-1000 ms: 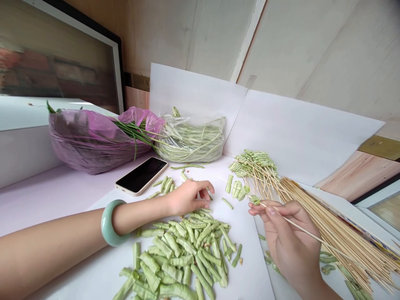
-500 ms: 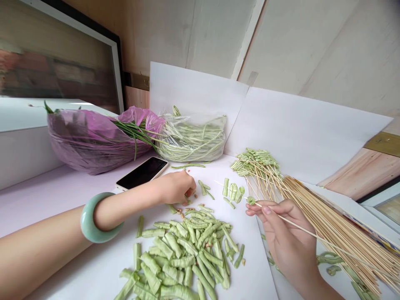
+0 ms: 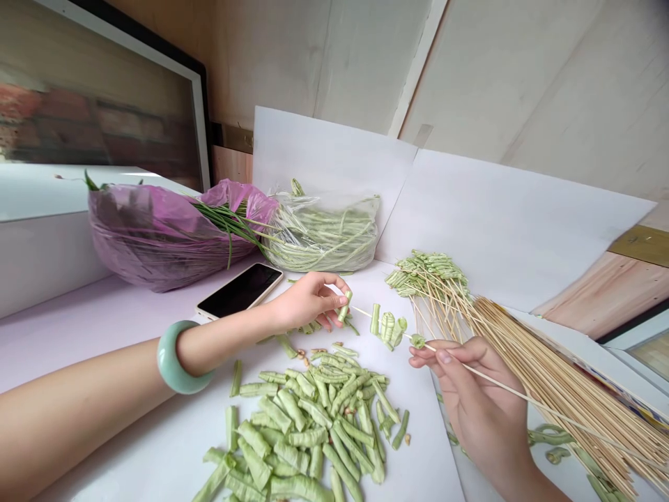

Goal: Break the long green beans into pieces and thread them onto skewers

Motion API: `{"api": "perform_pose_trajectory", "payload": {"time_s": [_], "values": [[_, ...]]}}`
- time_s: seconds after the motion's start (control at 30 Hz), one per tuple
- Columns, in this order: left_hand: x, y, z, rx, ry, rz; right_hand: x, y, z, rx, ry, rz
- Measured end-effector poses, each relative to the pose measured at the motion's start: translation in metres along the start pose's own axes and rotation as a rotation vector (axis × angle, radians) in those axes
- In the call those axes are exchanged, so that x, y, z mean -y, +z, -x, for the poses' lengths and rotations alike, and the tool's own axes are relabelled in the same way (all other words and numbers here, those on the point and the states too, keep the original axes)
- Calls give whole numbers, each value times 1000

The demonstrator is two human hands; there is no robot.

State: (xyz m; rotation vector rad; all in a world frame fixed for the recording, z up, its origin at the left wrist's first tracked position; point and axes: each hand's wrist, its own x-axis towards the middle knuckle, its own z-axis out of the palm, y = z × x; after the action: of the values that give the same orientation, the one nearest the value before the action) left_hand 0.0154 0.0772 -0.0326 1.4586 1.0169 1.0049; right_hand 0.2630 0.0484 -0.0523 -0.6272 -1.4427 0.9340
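holding one bean piece (image 3: 343,307) in left hand (image 3: 308,301), one skewer (image 3: 496,384) in right hand (image 3: 478,390)

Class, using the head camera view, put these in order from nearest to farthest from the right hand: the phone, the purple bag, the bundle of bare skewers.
1. Bundle of bare skewers: just beside the right hand, on its right.
2. Phone: left of centre, towards the back.
3. Purple bag: far left, at the back.
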Motion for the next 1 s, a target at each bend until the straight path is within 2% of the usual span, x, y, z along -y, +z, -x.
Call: {"api": "perform_pose_trajectory", "payload": {"time_s": [0.1,0.43,0.63,1.0], "values": [[2,3,1,26,0,147,-1,-1,0,0,-6,22],[5,6,-1,57,-26,229,-4,-1,0,-10,-1,76],[10,3,-3,62,-15,232,-3,-2,1,-5,-9,94],[3,6,0,23,68,200,-2,-2,0,-2,-10,91]]}}
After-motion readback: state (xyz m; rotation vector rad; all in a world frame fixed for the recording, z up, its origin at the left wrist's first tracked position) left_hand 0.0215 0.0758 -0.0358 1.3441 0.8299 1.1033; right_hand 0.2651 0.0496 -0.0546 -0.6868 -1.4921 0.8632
